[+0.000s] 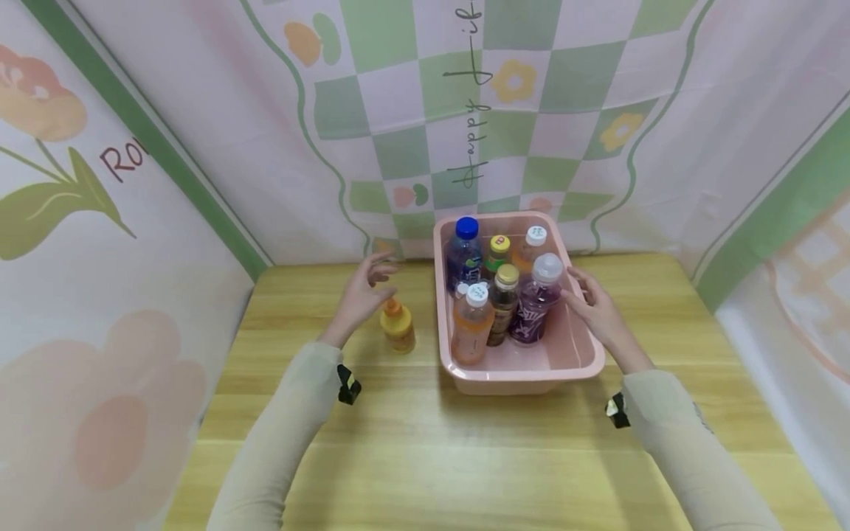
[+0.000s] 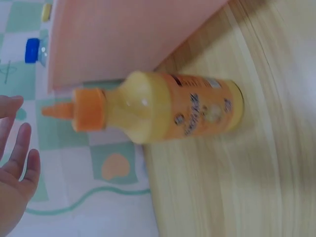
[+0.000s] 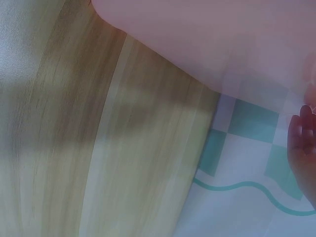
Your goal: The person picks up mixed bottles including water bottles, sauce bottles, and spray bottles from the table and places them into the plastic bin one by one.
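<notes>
On the table, left of the pink basin (image 1: 454, 372), stands a yellow squeeze bottle (image 1: 398, 329) with an orange pointed nozzle. My left hand (image 1: 361, 295) hovers beside its top with fingers spread and loosely bent, holding nothing. In the left wrist view, a gap shows between the fingers (image 2: 19, 158) and the nozzle of the squeeze bottle (image 2: 148, 106). My right hand (image 1: 600, 310) holds the basin's right rim, thumb over the edge and fingers along the outside. The right wrist view shows only part of that hand (image 3: 303, 148) beside the basin wall (image 3: 197, 44).
Several bottles stand in the basin: a blue-capped one (image 1: 465, 258), a purple one (image 1: 531, 313), a gold-capped dark one (image 1: 503, 302), a yellow-capped one (image 1: 498, 254) and white-capped orange ones (image 1: 473, 332). Patterned cloth (image 1: 398, 88) hangs behind the wooden table (image 1: 412, 457).
</notes>
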Demonstrator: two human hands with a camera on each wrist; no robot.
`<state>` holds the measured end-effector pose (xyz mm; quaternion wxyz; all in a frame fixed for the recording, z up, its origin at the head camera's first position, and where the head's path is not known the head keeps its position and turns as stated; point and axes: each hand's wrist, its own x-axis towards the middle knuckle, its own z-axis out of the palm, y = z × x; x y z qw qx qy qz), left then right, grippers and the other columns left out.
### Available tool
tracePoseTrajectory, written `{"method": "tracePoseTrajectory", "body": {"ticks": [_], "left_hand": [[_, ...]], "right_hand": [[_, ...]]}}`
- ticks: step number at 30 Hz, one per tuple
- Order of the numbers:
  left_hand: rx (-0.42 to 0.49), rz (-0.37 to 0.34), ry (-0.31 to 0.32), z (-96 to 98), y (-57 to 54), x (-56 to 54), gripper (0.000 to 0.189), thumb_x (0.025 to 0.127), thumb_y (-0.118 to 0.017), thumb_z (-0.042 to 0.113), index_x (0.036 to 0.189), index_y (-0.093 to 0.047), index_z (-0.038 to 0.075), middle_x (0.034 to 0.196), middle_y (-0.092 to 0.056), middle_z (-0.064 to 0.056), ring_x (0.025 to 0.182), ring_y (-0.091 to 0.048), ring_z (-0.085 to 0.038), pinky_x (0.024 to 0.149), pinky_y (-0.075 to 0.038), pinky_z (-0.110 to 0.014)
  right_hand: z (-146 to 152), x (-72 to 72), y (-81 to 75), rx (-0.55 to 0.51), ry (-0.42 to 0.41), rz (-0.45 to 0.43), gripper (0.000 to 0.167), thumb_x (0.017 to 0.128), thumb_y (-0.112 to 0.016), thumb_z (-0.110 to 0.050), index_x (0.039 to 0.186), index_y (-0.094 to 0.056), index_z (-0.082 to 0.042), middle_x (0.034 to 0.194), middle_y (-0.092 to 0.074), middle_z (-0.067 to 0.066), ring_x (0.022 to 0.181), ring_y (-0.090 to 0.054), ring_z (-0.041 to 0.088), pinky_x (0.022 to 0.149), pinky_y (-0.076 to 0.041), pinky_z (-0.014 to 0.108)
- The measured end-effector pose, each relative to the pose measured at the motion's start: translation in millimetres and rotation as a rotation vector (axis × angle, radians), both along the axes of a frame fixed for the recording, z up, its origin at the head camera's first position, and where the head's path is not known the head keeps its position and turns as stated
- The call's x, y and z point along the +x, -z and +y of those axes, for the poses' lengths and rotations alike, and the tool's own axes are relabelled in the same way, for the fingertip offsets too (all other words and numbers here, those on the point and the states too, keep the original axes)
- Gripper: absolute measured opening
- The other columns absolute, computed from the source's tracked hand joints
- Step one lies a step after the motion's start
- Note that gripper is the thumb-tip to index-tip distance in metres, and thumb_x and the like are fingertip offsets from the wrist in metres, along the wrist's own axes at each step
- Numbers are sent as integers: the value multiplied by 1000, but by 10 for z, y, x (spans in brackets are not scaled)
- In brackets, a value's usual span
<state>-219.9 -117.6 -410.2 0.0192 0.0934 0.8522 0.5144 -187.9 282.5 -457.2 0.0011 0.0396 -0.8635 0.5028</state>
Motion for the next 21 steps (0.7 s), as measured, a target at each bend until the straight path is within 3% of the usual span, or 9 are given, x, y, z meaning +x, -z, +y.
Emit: {"method": "tracePoseTrajectory", "body": {"ticks": [2, 4, 8, 21], "left_hand": [[-12, -17, -12, -48, 35, 5, 62, 83, -65, 1, 139, -41, 11, 125, -63, -17, 116, -57, -33, 106, -40, -48], [-15, -31, -22, -90, 70, 9, 62, 84, -65, 1, 140, -41, 11, 124, -63, -18, 116, -57, -34, 107, -40, -48], [-17, -42, -20, -154, 129, 23, 62, 84, -64, 0, 140, -39, 8, 124, -63, -20, 116, -57, -36, 107, -40, -48], [-28, -157, 64, -179, 329, 60, 72, 79, -62, -2, 144, -34, 10, 137, -54, -16, 131, -45, -34, 112, -33, -52]], "right_hand": [[3, 1, 2, 4, 3, 1, 60, 100, -46, -23, 150, -21, -1, 140, -38, 36, 117, -50, 31, 77, -39, 0], [7, 0, 6, -3, 3, 2, 60, 100, -46, -23, 149, -21, -1, 139, -38, 36, 109, -53, 11, 77, -40, 0], [8, -1, 9, -36, -2, 4, 60, 99, -47, -23, 149, -21, 0, 138, -38, 37, 93, -41, -18, 76, -41, 0], [-8, 2, 5, -51, 6, 4, 60, 99, -47, -22, 149, -21, 1, 136, -39, 36, 90, -41, -21, 75, -42, 1]]}}
